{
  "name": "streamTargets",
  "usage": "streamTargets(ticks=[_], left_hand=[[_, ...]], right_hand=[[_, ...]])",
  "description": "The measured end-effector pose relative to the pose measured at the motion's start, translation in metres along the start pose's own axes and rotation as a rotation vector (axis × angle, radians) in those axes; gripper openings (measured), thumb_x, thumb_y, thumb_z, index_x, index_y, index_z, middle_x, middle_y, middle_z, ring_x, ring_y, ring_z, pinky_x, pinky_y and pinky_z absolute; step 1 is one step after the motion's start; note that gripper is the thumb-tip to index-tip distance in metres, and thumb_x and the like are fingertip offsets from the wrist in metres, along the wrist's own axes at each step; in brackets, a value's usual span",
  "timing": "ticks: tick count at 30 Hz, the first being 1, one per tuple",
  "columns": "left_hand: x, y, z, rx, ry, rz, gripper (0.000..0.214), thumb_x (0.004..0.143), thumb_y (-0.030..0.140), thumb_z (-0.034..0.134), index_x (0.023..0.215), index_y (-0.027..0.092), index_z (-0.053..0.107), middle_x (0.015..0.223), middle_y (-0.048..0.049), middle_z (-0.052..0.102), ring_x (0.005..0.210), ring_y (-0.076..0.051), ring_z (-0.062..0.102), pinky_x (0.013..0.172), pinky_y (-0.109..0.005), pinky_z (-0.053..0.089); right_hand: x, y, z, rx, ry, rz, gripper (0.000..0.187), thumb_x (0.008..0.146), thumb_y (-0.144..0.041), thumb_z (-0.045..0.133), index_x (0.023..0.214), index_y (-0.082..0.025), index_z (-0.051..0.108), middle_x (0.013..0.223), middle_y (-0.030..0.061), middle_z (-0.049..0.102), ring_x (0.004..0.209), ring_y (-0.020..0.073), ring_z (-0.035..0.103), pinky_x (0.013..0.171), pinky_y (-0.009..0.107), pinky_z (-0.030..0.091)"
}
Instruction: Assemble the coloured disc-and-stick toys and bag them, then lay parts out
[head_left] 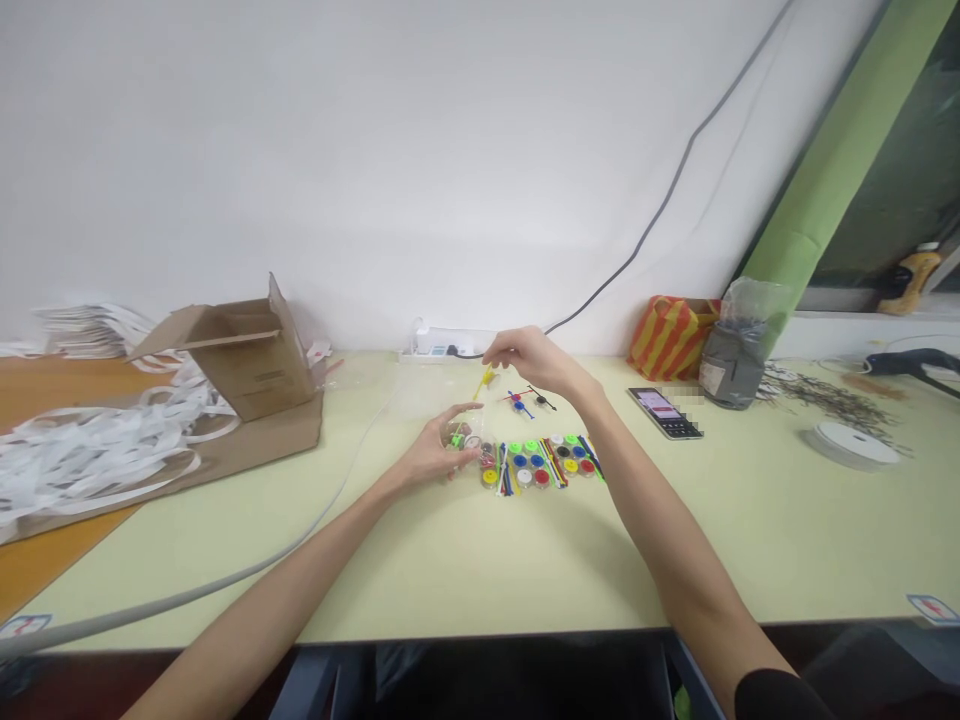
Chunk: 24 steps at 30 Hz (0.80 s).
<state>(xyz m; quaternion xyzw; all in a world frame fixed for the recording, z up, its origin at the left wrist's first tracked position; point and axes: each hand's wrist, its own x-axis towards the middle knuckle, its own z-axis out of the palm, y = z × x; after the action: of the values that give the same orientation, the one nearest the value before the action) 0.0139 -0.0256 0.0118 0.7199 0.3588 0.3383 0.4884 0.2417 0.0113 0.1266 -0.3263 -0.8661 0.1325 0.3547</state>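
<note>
My right hand [536, 360] is raised over the table, fingertips pinched on a small yellow plastic piece with a thin stick [484, 382]. Below and to its left, my left hand [433, 450] curls its thumb and fingers around the left end of a clear plastic case. A green piece [456, 440] shows between those fingers. Right of that hand runs a row of coloured round discs [525, 462] with bundles of thin coloured sticks [555, 465] between them. Behind the row lie a blue and red piece with crossed sticks [518, 402] and a black one [541, 400].
A cardboard box [247, 360] and heaped white strips [105, 435] occupy the left. A power strip [442, 343] sits by the wall. At right are a phone [666, 413], a striped bag [667, 338], a dark jar [733, 362] and a white roll [853, 445]. A grey cable [247, 572] crosses the front left.
</note>
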Motion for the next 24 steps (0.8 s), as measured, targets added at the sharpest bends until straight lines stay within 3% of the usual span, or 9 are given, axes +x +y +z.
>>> streamTargets(ticks=[9, 13, 17, 21, 24], left_hand=[[0.000, -0.003, -0.001, -0.076, -0.122, 0.002, 0.088, 0.074, 0.033, 0.083, 0.150, 0.028, 0.038, 0.087, -0.0007, 0.059, 0.075, -0.017, 0.065, 0.050, -0.019, 0.054], [-0.001, 0.000, -0.003, -0.170, -0.238, -0.009, 0.098, 0.074, 0.028, 0.083, 0.156, 0.029, 0.029, 0.089, -0.0022, 0.064, 0.076, -0.016, 0.065, 0.055, -0.023, 0.056], [-0.002, 0.006, -0.005, -0.238, -0.318, -0.015, 0.105, 0.073, 0.022, 0.084, 0.158, 0.031, 0.022, 0.092, -0.0025, 0.066, 0.078, -0.016, 0.066, 0.060, -0.025, 0.058], [-0.002, 0.004, -0.005, -0.230, -0.315, -0.020, 0.109, 0.074, 0.024, 0.084, 0.159, 0.032, 0.017, 0.099, -0.0068, 0.068, 0.084, -0.020, 0.067, 0.057, -0.025, 0.057], [-0.001, 0.001, -0.004, -0.226, -0.306, 0.000, 0.107, 0.076, 0.026, 0.082, 0.160, 0.030, 0.016, 0.103, -0.0099, 0.069, 0.091, -0.024, 0.068, 0.058, -0.026, 0.057]], right_hand=[[0.004, -0.008, 0.009, -0.091, 0.138, -0.022, 0.017, 0.088, -0.008, 0.054, 0.089, -0.017, 0.068, 0.086, 0.0039, 0.072, 0.081, 0.0161, 0.063, 0.077, 0.028, 0.043], [0.004, -0.005, 0.007, -0.130, 0.211, -0.065, 0.019, 0.090, -0.009, 0.052, 0.089, -0.018, 0.068, 0.088, 0.0042, 0.070, 0.084, 0.0168, 0.061, 0.080, 0.029, 0.042], [0.001, -0.003, 0.003, -0.062, 0.135, -0.089, 0.020, 0.088, -0.007, 0.054, 0.083, -0.019, 0.070, 0.085, 0.0030, 0.070, 0.083, 0.0162, 0.059, 0.079, 0.029, 0.042], [0.000, -0.011, 0.005, -0.005, -0.010, -0.115, 0.016, 0.086, -0.010, 0.064, 0.077, -0.019, 0.073, 0.083, 0.0029, 0.069, 0.085, 0.0169, 0.058, 0.078, 0.029, 0.043], [0.002, -0.019, 0.009, 0.011, -0.062, -0.109, 0.013, 0.087, -0.012, 0.066, 0.083, -0.020, 0.075, 0.084, 0.0028, 0.070, 0.084, 0.0164, 0.058, 0.077, 0.029, 0.044]])
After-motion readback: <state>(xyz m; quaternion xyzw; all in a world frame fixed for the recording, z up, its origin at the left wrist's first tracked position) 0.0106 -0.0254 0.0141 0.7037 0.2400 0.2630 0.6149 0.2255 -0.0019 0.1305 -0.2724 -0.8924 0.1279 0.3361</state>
